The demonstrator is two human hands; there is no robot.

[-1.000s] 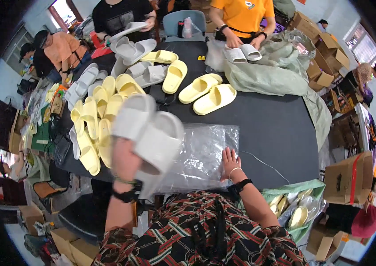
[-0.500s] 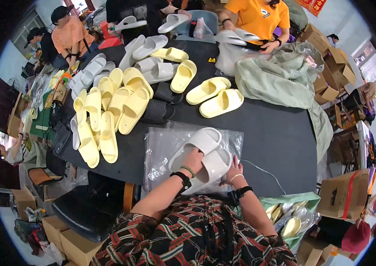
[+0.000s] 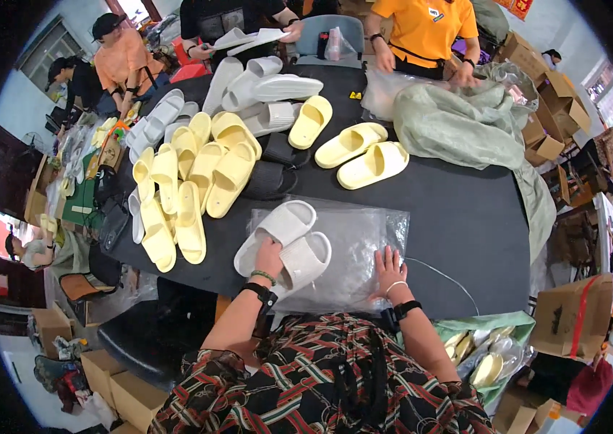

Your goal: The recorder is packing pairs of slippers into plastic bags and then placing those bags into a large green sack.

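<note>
My left hand (image 3: 269, 259) is closed on a pair of light grey slippers (image 3: 309, 258), its fingers between the two at their middle. The pair is held over the left part of a stack of clear plastic bags (image 3: 361, 235) in front of me. My right hand (image 3: 390, 274) lies flat with its fingers apart on the right edge of the bags. Beyond the bags sits a pair of pale yellow slippers (image 3: 373, 166).
Yellow and grey slippers (image 3: 230, 181) pile up at the left of the black table (image 3: 465, 217), with black slippers (image 3: 272, 181) beside them. A green sack (image 3: 458, 126) covers the far right. Two people stand across the table, one holding grey slippers (image 3: 249, 40). A slipper-filled bag (image 3: 487, 369) is at lower right.
My left hand has moved the grey slippers left across the bags, away from my right hand, which now lies flatter. Across the table, grey slippers have left the orange-shirted person's hands.
</note>
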